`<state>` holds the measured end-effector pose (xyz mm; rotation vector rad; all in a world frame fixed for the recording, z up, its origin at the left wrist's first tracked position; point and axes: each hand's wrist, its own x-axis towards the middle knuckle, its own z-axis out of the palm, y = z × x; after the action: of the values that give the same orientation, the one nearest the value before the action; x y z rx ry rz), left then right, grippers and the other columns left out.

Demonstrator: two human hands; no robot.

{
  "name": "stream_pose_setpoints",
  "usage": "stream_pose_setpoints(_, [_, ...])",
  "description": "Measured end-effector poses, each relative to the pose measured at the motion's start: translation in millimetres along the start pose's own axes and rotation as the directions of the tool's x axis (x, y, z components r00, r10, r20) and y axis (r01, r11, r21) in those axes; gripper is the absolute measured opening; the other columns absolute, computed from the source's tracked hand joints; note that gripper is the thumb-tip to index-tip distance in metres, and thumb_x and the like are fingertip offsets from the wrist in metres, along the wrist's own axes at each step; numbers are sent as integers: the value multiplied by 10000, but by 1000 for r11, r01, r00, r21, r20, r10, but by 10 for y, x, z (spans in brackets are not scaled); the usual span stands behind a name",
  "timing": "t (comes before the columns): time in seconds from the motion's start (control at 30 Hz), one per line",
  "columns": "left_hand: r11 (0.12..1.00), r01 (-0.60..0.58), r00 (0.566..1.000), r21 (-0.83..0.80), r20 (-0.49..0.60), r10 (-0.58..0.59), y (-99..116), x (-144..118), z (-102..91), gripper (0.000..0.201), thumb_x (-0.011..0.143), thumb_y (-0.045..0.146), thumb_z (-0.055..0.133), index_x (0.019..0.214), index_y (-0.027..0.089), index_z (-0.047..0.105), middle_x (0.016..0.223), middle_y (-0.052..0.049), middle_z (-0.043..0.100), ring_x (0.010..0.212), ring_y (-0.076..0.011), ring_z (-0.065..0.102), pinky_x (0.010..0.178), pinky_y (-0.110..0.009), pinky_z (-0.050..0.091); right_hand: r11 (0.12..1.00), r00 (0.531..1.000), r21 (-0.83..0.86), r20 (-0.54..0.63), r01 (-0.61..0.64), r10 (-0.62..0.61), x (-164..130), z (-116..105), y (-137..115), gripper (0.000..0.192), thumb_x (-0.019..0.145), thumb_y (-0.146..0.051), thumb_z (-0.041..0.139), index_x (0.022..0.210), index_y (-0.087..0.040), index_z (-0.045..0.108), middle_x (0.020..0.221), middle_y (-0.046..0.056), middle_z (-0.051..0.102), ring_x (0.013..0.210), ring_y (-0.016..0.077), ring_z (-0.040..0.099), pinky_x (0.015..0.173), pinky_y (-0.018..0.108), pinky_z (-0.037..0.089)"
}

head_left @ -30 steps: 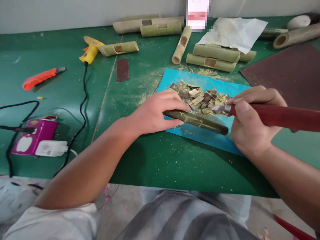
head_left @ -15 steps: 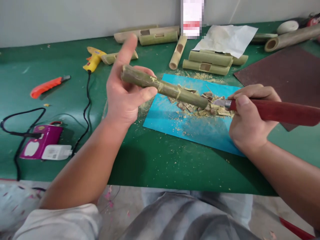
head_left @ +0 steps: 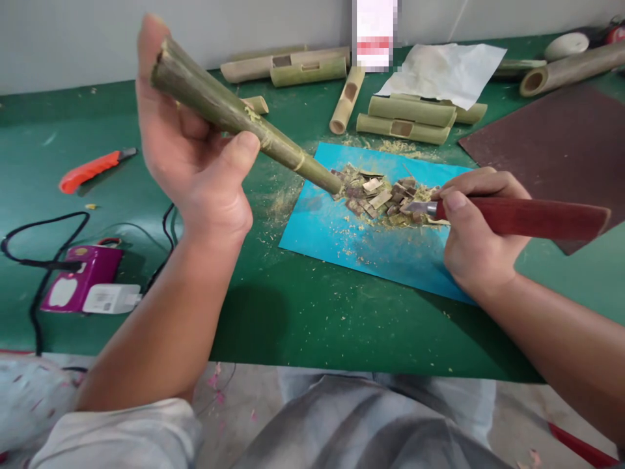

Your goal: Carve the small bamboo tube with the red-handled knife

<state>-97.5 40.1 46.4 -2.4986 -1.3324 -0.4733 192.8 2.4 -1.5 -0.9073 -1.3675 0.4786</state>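
Note:
A green bamboo tube is gripped in my left hand, raised and slanting down to the right. Its lower end is over a heap of bamboo chips on a blue sheet. Pale shavings cling to the tube near my thumb. My right hand is closed round the red handle of a carving knife. The short blade points left over the chips, apart from the tube.
Cut bamboo pieces lie along the back, more beside white paper. At left are an orange utility knife and a purple power box with black cables. A brown board lies at right.
My left hand has moved left and up toward me, tilting the bamboo tube more steeply and away from the blade. The tube now hides the yellow glue gun. My right hand shifted slightly left.

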Motion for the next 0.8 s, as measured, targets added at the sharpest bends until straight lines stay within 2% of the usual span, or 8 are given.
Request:
stream_pose_setpoints(0.03, [974,116,963,-192,-217,-158,57,-8,-71,475,1050,579,585,937,119,624,858,134,606,1275,-57,421,880,-214,509,1000,1000,12,5,-4,4,1,-4,3,202,907,-455,757,798,-320,654,740,-2,647,707,217,612,707,417,511])
stream_pose_setpoints(0.1, [831,109,864,-546,-361,-351,97,-18,-137,370,1104,521,509,1295,211,569,1198,184,640,1099,10,536,876,-175,547,999,1000,31,11,-15,14,4,-10,3,176,889,-429,774,797,-310,684,740,-18,651,705,200,611,697,394,505])
stream_pose_setpoints(0.2, [703,-194,809,-684,-517,-280,-112,7,24,534,1038,555,622,1512,385,444,1551,170,507,1192,-29,628,1079,-245,571,998,999,51,29,-42,41,4,-15,-16,120,887,-371,770,805,-308,709,745,-29,655,713,181,613,695,372,500])
stream_pose_setpoints(0.27, [692,-430,714,-580,-687,-133,-354,41,232,871,827,832,683,1546,425,406,1626,127,438,1126,-81,698,916,-215,640,996,998,67,41,-60,57,3,-15,-36,94,881,-316,769,808,-293,715,751,-34,661,708,166,614,699,358,496])
stream_pose_setpoints(0.4, [648,-71,704,-759,-498,-506,-591,52,512,1125,670,944,705,1559,349,358,1675,7,398,1327,-273,657,957,-341,645,993,996,85,53,-76,72,-3,-14,-55,98,877,-266,772,797,-265,716,754,-42,666,693,147,609,700,342,482])
stream_pose_setpoints(0.57, [631,-135,687,-764,-531,-496,-318,-29,487,911,661,738,890,1364,224,621,1156,-23,726,968,-175,725,822,-298,626,995,995,76,74,-69,64,-7,-21,-30,147,922,-388,788,816,-311,719,763,-18,657,693,184,603,693,385,483])
stream_pose_setpoints(0.7, [542,28,722,-840,-358,-592,-159,-71,388,905,641,671,946,1377,263,614,1122,-8,733,1083,-229,723,876,-323,629,995,994,46,77,-83,80,-8,-20,-39,191,922,-458,788,800,-335,708,763,-7,656,707,209,611,707,416,502])
stream_pose_setpoints(0.8, [559,-12,736,-829,-386,-557,-132,-72,340,802,703,639,924,1340,248,634,1130,-7,739,1019,-190,726,885,-313,628,995,993,36,73,-95,92,-7,-16,-62,203,914,-470,790,787,-334,709,764,-4,664,704,209,612,703,418,507])
